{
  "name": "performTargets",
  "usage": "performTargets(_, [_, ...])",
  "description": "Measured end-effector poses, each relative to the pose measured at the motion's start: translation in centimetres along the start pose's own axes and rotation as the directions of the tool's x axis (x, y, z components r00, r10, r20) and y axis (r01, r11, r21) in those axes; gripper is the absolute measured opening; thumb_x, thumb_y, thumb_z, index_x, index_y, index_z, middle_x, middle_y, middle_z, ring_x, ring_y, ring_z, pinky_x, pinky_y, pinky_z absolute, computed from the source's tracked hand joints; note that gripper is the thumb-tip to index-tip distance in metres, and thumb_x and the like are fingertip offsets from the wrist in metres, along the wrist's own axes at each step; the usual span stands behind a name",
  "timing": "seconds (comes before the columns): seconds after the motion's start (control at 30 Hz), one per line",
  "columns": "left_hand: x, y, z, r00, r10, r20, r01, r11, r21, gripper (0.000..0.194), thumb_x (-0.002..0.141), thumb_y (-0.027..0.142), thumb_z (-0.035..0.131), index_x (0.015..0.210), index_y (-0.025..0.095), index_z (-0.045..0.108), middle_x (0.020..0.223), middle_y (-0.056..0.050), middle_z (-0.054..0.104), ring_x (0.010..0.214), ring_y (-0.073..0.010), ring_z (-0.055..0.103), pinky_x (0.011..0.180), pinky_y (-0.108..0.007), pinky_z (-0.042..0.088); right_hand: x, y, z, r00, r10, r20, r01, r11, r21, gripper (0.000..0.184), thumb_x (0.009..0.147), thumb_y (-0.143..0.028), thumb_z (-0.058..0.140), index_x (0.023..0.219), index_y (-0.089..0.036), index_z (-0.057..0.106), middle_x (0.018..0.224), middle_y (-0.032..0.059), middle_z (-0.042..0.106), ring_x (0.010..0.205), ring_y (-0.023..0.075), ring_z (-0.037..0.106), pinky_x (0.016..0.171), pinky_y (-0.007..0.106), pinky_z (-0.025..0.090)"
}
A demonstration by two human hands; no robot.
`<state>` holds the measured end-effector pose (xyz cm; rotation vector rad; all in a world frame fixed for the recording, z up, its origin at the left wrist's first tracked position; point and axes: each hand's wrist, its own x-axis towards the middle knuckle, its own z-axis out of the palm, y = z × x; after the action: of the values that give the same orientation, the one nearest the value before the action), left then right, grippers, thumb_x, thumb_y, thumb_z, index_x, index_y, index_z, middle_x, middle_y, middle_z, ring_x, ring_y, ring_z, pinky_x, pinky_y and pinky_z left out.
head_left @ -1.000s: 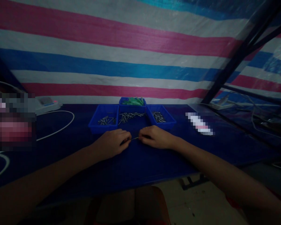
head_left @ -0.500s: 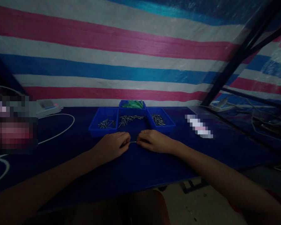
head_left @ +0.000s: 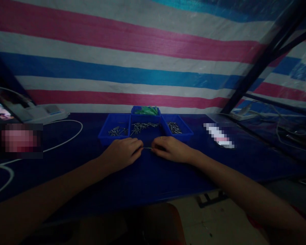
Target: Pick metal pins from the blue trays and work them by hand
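Observation:
My left hand (head_left: 122, 153) and my right hand (head_left: 169, 149) rest on the blue table (head_left: 155, 177), fingers curled, almost touching. Between their fingertips they pinch a thin metal pin (head_left: 147, 148), held level. Just behind the hands stand blue trays: a left tray (head_left: 114, 131), a middle tray (head_left: 144, 128) and a right tray (head_left: 175, 127), each with several small metal pins. A fourth blue tray (head_left: 146, 110) at the back holds green pieces.
A striped pink, white and blue tarp (head_left: 132, 61) hangs behind the table. White cables (head_left: 66, 137) and a power strip (head_left: 44, 114) lie at the left. Dark metal bars (head_left: 260, 64) slant at the right, with more cables beyond. The floor shows below the table's near edge.
Both hands stay together on the pin, with only small shifts. The view has tipped slightly.

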<state>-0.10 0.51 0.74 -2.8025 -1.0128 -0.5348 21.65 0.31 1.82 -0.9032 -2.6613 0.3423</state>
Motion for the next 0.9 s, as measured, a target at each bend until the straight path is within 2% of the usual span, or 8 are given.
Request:
performTargets(0.4, [-0.07,0.33,-0.21,0.998,0.049,0.038,-0.049,0.999,0.002,0.011,0.084,0.020,0.042,0.082,0.017,0.052,0.072,0.000,0.059,0.065,-0.0125,0.057,0.057,-0.023,0.038,-0.11,0.15,0.23,1.000,-0.006,0.009,0.007,0.999,-0.050,0.005,0.084,-0.021,0.048,0.083,-0.016,0.049,0.072,-0.0007,0.053,0.063,0.0092,0.048,0.059,0.021,0.034])
performTargets(0.7, [-0.16,0.32,-0.17,0.998,0.022,0.064,-0.028,0.995,0.093,0.018,0.087,0.027,0.039,0.083,0.018,0.054,0.072,0.000,0.061,0.066,-0.0141,0.059,0.056,-0.025,0.037,-0.09,-0.12,0.06,0.998,-0.005,0.063,0.010,0.997,-0.072,0.022,0.091,-0.025,0.037,0.083,-0.014,0.053,0.073,0.0022,0.056,0.065,0.0102,0.052,0.064,0.022,0.038])
performTargets(0.9, [-0.15,0.48,-0.17,0.994,0.020,0.104,-0.034,0.990,0.135,0.019,0.089,0.024,0.036,0.085,0.017,0.053,0.072,-0.001,0.062,0.066,-0.0148,0.059,0.055,-0.025,0.038,-0.12,-0.04,0.00,0.999,0.008,0.052,-0.005,0.998,-0.064,0.020,0.090,-0.029,0.041,0.090,-0.014,0.054,0.078,0.0031,0.059,0.068,0.0109,0.054,0.064,0.022,0.038])
